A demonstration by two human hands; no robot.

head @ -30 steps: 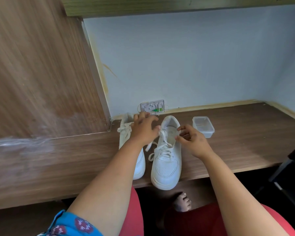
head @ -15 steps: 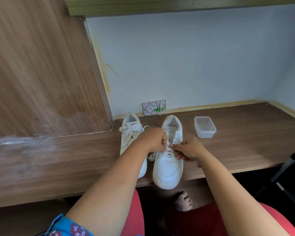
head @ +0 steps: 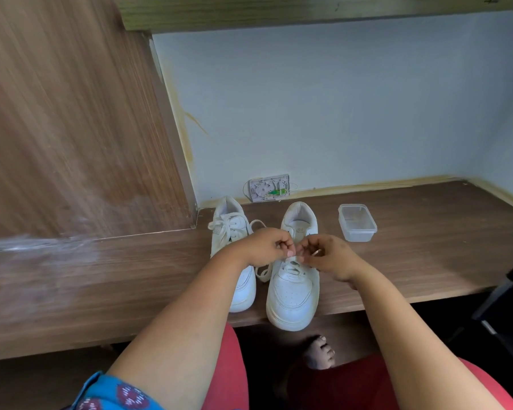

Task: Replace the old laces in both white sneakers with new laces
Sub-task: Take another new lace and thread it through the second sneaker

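Two white sneakers stand side by side on the wooden desk (head: 427,261), toes toward me. The left sneaker (head: 234,229) is laced with a bow. The right sneaker (head: 293,291) hangs its toe over the desk edge. My left hand (head: 267,245) and my right hand (head: 329,257) meet over the right sneaker's lacing, both with fingers curled, pinching its white lace (head: 264,273). A loop of that lace hangs off the shoe's left side.
A clear plastic container (head: 357,221) stands to the right of the sneakers. A white wall socket box (head: 268,187) sits behind them. A wooden side panel (head: 71,128) rises on the left. A black chair part (head: 510,306) is at the right edge.
Both hands came down from the right sneaker's collar to its middle lacing and closed on the lace. The view has tilted slightly.
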